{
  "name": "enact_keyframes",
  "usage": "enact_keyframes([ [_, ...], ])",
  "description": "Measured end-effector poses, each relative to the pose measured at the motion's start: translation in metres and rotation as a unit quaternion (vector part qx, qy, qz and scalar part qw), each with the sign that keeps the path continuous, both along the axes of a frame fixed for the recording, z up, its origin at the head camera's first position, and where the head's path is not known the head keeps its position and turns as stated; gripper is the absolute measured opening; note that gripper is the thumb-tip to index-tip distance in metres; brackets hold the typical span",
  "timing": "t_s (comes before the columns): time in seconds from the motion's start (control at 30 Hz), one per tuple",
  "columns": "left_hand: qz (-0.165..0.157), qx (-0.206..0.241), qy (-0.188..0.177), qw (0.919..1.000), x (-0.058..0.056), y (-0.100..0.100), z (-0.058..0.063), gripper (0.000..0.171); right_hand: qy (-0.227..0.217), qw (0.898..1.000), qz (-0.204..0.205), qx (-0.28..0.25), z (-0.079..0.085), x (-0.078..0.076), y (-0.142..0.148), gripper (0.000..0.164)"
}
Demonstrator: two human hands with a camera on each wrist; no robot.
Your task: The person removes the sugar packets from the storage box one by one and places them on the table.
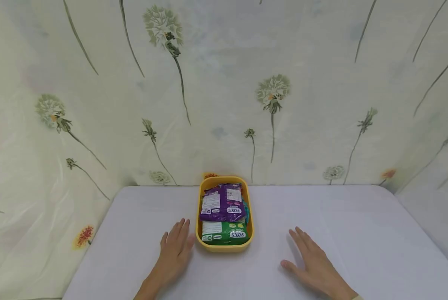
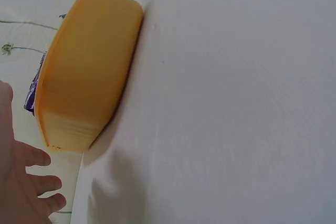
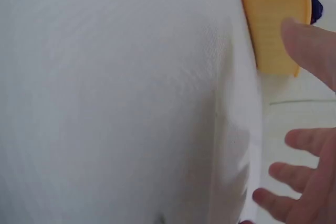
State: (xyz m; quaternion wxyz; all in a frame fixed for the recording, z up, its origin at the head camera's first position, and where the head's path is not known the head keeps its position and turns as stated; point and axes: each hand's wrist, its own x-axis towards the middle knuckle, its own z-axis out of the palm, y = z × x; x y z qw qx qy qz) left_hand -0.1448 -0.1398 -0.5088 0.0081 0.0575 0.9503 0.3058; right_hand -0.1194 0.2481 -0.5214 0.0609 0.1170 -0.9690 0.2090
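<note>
A yellow plastic tub stands on the table, filled with candy bags. On top lies a purple Fox's bag, and a green Fox's bag sits nearer the front; other bags are mostly hidden beneath. My left hand is just left of the tub, fingers extended, holding nothing. Farther off on the right, my right hand has its fingers straight and thumb spread, with nothing in it. In the left wrist view the tub's side wall rises beside the left fingers.
A white-covered table spreads around the tub. Behind it hangs a pale curtain printed with dandelions, meeting the table's back edge close behind the tub.
</note>
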Motion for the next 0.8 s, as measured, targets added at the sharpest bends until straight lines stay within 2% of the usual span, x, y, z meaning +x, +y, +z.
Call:
enact_keyframes([
  [0.1,0.031,0.105,-0.003,0.9940,-0.005,0.004,-0.002,0.059,-0.010,0.999,0.003,-0.038,-0.003,-0.003,-0.001,0.081],
  [0.2,0.048,0.196,-0.010,0.9793,-0.009,0.011,-0.006,0.055,-0.023,0.997,0.002,-0.074,-0.003,-0.005,-0.004,0.077],
  [0.3,0.061,0.261,-0.025,0.9631,-0.011,0.019,-0.011,0.052,-0.034,0.994,0.000,-0.099,-0.004,-0.006,-0.006,0.076],
  [0.4,0.078,0.304,-0.040,0.9486,-0.015,0.029,-0.014,0.051,-0.039,0.992,-0.004,-0.118,-0.004,-0.007,-0.007,0.076],
  [0.63,0.086,0.385,-0.017,0.9188,-0.026,0.043,-0.017,0.055,-0.027,0.988,-0.006,-0.150,-0.007,-0.012,-0.011,0.072],
  [0.8,0.122,0.421,-0.015,0.8986,-0.031,0.050,-0.020,0.054,-0.035,0.985,-0.005,-0.168,-0.006,-0.014,-0.014,0.070],
])
